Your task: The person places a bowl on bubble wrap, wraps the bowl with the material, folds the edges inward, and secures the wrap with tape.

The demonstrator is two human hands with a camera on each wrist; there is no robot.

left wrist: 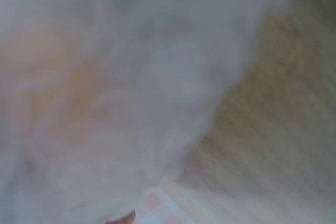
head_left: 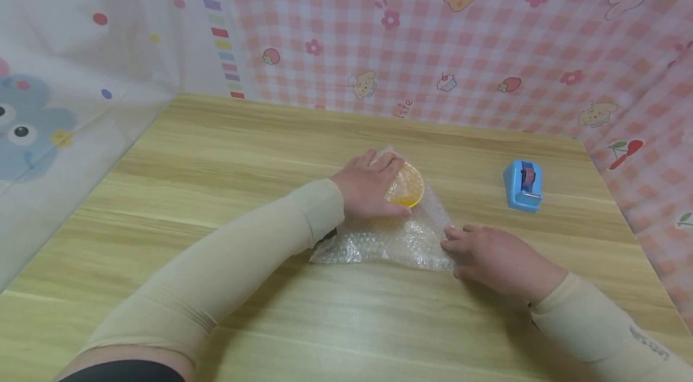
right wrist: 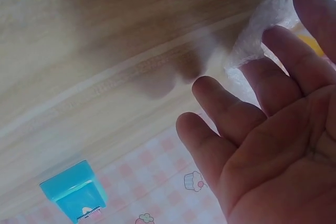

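Note:
Clear bubble wrap [head_left: 379, 243] lies on the table around a round yellow-orange object [head_left: 407, 184], whose curved edge shows in the head view. My left hand [head_left: 370, 186] rests on top of the wrapped object, fingers spread. At the wrap's right corner, my right hand [head_left: 500, 258] touches the plastic with its fingertips. The right wrist view shows that hand [right wrist: 278, 129] with its palm in sight, fingers relaxed and slightly bent, the wrap [right wrist: 257, 40] at the index and middle fingers. Blurred wrap [left wrist: 157, 77] fills most of the left wrist view.
A blue tape dispenser [head_left: 522, 185] stands at the right rear of the wooden table [head_left: 216, 147], also visible in the right wrist view as a blue shape [right wrist: 79, 190]. Pink checked cloth [head_left: 346, 27] hangs behind, and a white printed sheet [head_left: 81, 69] hangs on the left.

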